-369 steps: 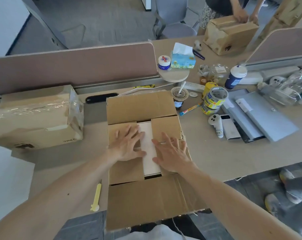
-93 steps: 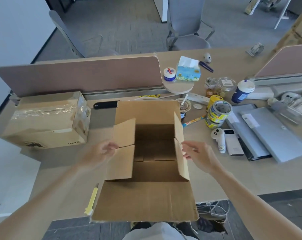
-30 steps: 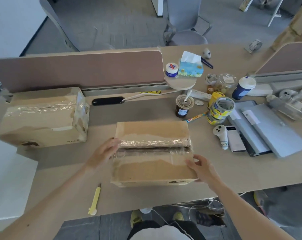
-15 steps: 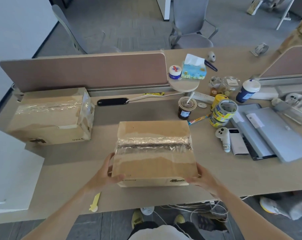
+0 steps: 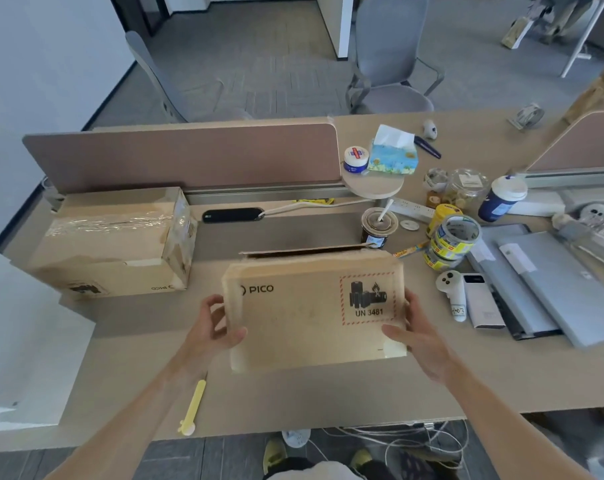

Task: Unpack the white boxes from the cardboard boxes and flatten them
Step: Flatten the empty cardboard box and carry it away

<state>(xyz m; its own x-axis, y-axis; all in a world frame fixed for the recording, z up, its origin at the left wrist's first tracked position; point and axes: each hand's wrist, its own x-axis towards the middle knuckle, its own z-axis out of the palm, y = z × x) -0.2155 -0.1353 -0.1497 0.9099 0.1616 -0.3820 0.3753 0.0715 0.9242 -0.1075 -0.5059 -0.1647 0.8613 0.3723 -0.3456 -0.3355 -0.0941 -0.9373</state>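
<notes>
I hold an emptied cardboard box [image 5: 304, 317] tipped up above the desk, its printed side with "PICO" and a "UN 3481" battery label facing me. My left hand [image 5: 213, 329] grips its left edge and my right hand [image 5: 414, 329] grips its right edge. A loose flap shows along its far top edge. A second cardboard box [image 5: 117, 244], sealed with clear tape, sits on the desk at the left. White boxes [image 5: 20, 341] stand at the far left edge of the view.
A yellow cutter [image 5: 193, 407] lies near the desk's front edge. Right of the box are tape rolls [image 5: 454, 240], a drink cup [image 5: 378, 226], a white controller [image 5: 454, 299], a power bank [image 5: 482, 301] and grey laptops [image 5: 553, 282]. A brown divider panel [image 5: 189, 157] runs behind.
The box has been tipped up from lying taped side up on the desk, so its printed side now faces me. Both hands shifted to its side edges.
</notes>
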